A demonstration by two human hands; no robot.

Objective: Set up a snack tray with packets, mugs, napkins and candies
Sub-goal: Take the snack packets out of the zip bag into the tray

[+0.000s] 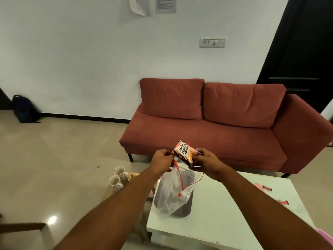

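Both hands hold a salted peanuts packet (184, 152) up over the white table (225, 210). My left hand (161, 159) pinches its left edge and also holds the red drawstring of a clear plastic bag (173, 192) that hangs below. My right hand (207, 162) grips the packet's right side. Under the bag, a dark grey tray (187, 206) rests on the table's left part. Two white mugs (117, 177) with red print stand to the left, on a low wooden surface. Small dark candies (267, 188) and something pink (258, 186) lie on the table's right side.
A red sofa (225, 127) stands right behind the table. A dark backpack (24, 109) leans on the far wall at left. A black door (306, 51) is at the right. A brown furniture edge (21, 227) shows at lower left on the tiled floor.
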